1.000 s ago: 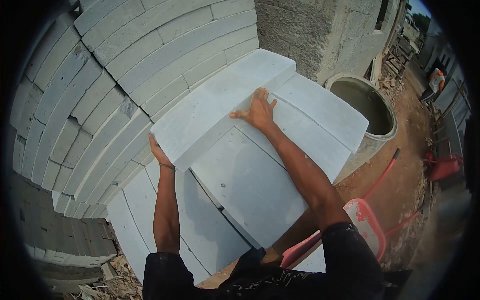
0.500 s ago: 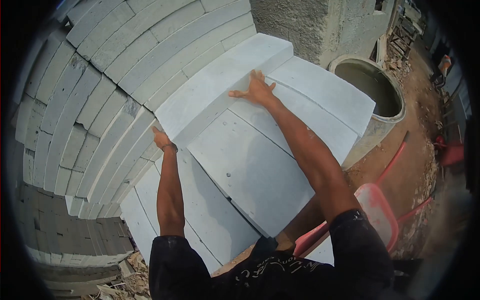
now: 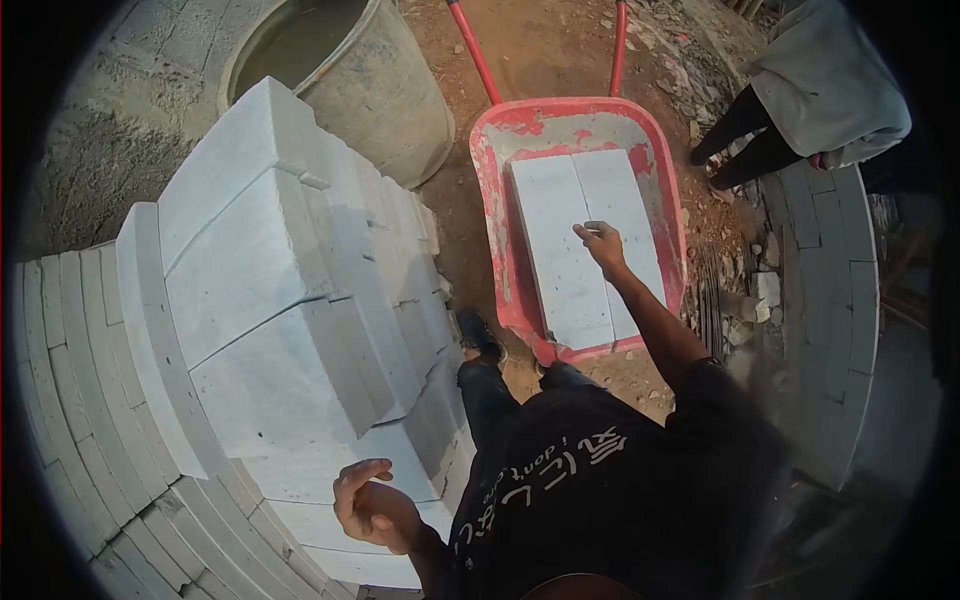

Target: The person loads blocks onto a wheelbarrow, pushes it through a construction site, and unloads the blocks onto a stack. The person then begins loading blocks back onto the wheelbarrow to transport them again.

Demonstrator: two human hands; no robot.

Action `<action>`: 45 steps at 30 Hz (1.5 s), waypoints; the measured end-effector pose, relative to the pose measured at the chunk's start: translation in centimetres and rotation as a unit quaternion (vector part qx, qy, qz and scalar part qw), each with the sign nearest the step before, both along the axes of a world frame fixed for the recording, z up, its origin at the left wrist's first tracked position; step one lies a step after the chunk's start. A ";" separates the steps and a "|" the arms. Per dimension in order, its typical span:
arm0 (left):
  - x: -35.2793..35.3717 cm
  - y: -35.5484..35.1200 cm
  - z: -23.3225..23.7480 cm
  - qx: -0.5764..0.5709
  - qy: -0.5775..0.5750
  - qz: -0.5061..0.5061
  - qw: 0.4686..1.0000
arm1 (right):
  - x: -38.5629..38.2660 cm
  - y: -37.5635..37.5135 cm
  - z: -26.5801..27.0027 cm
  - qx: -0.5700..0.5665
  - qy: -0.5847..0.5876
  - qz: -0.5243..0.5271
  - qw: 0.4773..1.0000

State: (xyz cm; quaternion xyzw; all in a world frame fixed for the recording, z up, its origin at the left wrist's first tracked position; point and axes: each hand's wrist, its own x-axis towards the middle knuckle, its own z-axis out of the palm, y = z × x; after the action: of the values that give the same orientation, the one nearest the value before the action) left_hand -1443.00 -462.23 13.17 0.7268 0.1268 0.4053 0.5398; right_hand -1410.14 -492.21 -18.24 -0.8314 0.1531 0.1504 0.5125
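Note:
Over two pale blocks [image 3: 570, 290] lying side by side in a red wheelbarrow [image 3: 487, 200], my right hand [image 3: 603, 247] hovers with its fingers apart and nothing in it. My left hand [image 3: 378, 508] is at the lower middle, near the stack of pale blocks [image 3: 240, 300]. Its fingers are curved but apart, and it holds nothing. A long block [image 3: 165, 340] stands along the left side of the stack's top.
A large round tub [image 3: 385, 95] of murky water stands behind the stack. At the upper right is another person [image 3: 825, 85] in a grey top. Grey block walls [image 3: 80, 380] rise at left and right, with rubble [image 3: 765, 290] near the right one.
The view has swung right, onto the wheelbarrow. Both hands have left the long block on the stack; my right hand is now over the wheelbarrow's blocks.

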 end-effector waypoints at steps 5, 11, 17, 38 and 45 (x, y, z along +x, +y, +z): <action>11.3 -7.8 -19.0 -0.322 0.348 -0.248 0.845 | -6.2 -16.0 -8.2 0.027 0.118 -0.129 0.984; 16.6 -13.4 -44.6 -0.420 0.487 -0.216 0.735 | -5.7 -25.5 -16.7 -0.139 0.038 -0.093 0.985; 22.5 -16.6 -55.1 -0.460 0.482 -0.178 0.724 | -3.5 -26.1 -19.0 -0.152 -0.096 -0.083 0.980; 18.2 -11.5 -38.3 -0.081 0.661 -0.055 0.744 | -8.8 -3.7 -23.9 0.356 0.380 -0.018 0.854; 15.5 -12.7 -34.3 -0.070 0.665 -0.024 0.743 | -13.7 3.0 -21.4 0.558 0.313 -0.098 0.762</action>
State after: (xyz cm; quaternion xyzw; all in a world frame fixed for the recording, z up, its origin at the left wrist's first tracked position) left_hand -1427.49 -474.95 -21.15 0.7748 0.4643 -0.2035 0.3777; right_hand -1423.84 -489.26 -39.69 -0.2860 0.2744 0.4103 0.8213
